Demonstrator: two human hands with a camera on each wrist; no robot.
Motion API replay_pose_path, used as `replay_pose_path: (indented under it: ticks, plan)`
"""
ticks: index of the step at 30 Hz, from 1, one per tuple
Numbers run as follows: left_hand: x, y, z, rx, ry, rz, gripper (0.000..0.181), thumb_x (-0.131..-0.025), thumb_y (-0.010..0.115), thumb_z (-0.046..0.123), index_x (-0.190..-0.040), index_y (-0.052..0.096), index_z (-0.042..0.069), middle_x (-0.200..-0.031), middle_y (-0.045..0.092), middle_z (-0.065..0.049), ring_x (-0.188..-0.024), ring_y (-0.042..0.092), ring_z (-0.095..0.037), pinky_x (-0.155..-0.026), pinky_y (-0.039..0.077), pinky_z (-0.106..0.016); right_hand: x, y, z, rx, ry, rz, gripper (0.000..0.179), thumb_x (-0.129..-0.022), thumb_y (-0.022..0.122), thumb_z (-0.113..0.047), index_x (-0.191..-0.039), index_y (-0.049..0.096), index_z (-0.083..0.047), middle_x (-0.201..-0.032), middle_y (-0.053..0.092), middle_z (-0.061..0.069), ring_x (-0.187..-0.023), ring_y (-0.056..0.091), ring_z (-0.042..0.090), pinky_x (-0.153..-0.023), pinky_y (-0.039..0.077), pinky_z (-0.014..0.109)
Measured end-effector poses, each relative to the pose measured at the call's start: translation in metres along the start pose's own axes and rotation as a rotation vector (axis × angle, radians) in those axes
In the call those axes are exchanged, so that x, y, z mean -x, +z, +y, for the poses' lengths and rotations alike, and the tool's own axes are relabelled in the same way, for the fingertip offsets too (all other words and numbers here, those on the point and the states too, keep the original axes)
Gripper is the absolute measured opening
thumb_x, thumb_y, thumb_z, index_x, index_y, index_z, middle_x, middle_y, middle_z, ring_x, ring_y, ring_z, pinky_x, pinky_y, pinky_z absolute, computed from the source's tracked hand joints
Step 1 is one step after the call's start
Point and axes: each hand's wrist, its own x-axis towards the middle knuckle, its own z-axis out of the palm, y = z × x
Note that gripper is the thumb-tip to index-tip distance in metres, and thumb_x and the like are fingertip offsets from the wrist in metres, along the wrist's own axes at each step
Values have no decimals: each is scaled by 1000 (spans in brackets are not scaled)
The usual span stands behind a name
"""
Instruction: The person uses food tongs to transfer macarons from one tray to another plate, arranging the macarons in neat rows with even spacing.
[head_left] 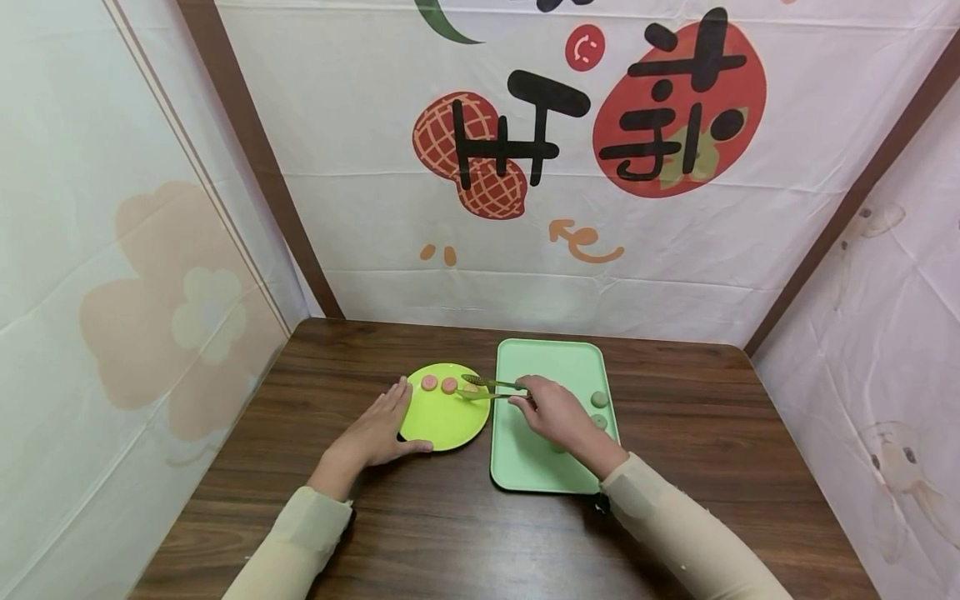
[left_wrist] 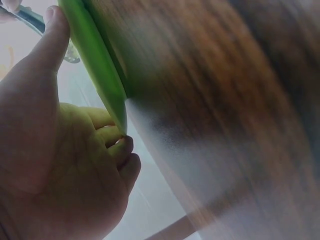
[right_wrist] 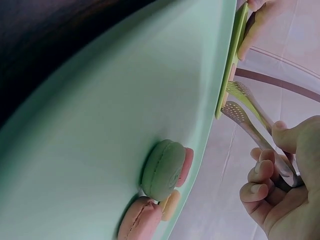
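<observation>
The right sleeve (head_left: 686, 517) lies nearest the head camera, whose view shows two pink macarons (head_left: 429, 382) (head_left: 449, 386) on the yellow-green plate (head_left: 442, 425); the right wrist view instead shows, close up, a green macaron (right_wrist: 164, 170) beside a pink one (right_wrist: 139, 220) on the green tray (head_left: 551, 358). The right hand (head_left: 558, 412) grips tongs (head_left: 491, 396), tips apart about the plate's yellow macaron (head_left: 471, 388); whether they pinch it I cannot tell. The left hand (head_left: 382, 429), thumb spread from outstretched fingers, touches the plate's rim. Plate and tray sit side by side, table wood (head_left: 450, 517) stretching in front
</observation>
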Motion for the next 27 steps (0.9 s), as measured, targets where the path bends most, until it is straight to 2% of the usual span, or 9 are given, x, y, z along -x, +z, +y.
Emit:
replay_pose_path:
  ticks: [5, 12, 27]
  plan:
    - [0, 0, 0, 5, -1, -1, 124, -94, 73, 67, -168, 9, -10, -177, 4, -28, -165, 11, -42, -134, 15, -56, 0, 0, -2, -1, 5, -2, 32, -106, 72, -25, -123, 73, 2, -105, 75, 11, -84, 72, 19, -70, 61, 37]
    - [-1, 1, 0, 0, 2, 0, 124, -94, 73, 67, -167, 9, -11, -177, 5, -29, -165, 11, -43, -134, 15, -56, -2, 1, -2, 4, 17, -18, 32, -106, 71, -26, -123, 73, 1, -101, 74, 8, -80, 68, 15, -67, 58, 33]
    - [0, 0, 0, -9, 4, 4, 123, -95, 73, 67, -167, 11, -11, -176, 6, -30, -164, 12, -44, -134, 16, -56, -1, 0, -1, 24, 10, 4, 31, -106, 72, -26, -121, 73, 1, -99, 73, 7, -78, 67, 13, -65, 57, 33]
